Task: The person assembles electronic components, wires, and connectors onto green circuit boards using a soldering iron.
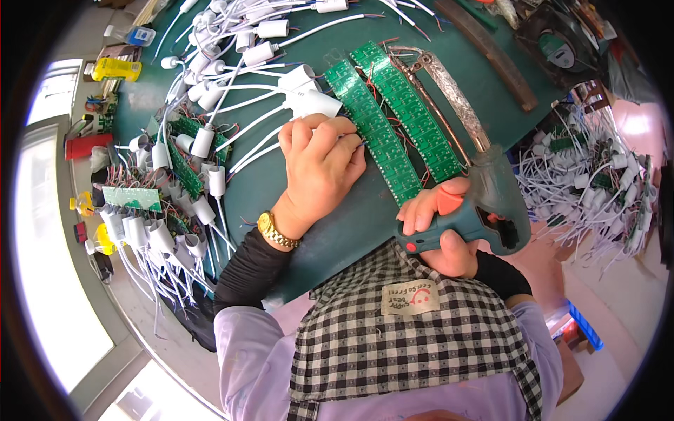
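My left hand [319, 165] is closed at the left edge of a green circuit board panel [372, 130]. A dark blue wire end shows at its fingertips, and most of what it pinches is hidden. White lamp sockets [312, 104] with white cables lie just beyond its knuckles. My right hand [439, 217] grips a dark green soldering gun [498, 193], with fingers around the handle by its red trigger. The gun's long metal arm [453, 91] reaches away from me and bends left over a second green board panel [414, 105]. Red wires run between the two panels.
More white sockets with cables [260, 52] spread over the far left of the green table [316, 242]. Sockets joined to boards pile at the left [161, 235] and right [583, 175]. A brown metal bar [491, 56] and a black fan [558, 49] lie far right.
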### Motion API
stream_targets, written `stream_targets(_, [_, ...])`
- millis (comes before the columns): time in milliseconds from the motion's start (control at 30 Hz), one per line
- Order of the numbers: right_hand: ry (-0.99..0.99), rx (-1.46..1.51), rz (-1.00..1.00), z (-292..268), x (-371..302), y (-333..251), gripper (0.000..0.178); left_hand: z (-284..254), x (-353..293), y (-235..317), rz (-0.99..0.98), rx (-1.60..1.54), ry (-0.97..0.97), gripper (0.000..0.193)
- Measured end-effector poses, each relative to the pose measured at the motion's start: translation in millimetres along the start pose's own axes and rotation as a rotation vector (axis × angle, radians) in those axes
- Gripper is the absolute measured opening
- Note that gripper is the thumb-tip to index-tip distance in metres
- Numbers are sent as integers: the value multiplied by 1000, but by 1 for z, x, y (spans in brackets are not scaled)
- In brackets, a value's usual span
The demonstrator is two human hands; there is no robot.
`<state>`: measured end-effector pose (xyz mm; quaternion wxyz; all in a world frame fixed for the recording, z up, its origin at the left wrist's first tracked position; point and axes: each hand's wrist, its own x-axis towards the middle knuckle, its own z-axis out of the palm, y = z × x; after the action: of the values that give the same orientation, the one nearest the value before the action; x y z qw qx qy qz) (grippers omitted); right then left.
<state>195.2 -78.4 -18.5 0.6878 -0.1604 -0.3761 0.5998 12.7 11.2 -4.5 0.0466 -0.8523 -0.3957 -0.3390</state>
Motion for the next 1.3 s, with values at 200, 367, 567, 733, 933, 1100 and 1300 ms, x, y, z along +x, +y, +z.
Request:
stream_targets(200, [-83,-387,293,-19,-14,-32,51,-3,1,-1,-26,-20,-19,22])
stream_targets(367, [-238,-645,452,-34,-22,-57,49,-2,0,-4,-37,-77,-6,24])
stream_targets(567, [-180,-807,523,-38,-36,-63,46,-2,0,-6,-28,-158,4,24])
stream_targets(733, [-222,-907,593,-38,-32,-65,41,0,-1,-6,-39,-168,8,24])
stream_targets(933, [-220,-922,646,-39,-35,-64,38,0,-1,-6,-38,-156,11,24])
stream_targets(1100, [-233,-920,633,-33,-31,-65,36,-1,-1,-7,-41,-156,16,24])
stream_targets(1300, [-148,-834,566,-33,-33,-62,33,1,-1,-7,-43,-174,19,24])
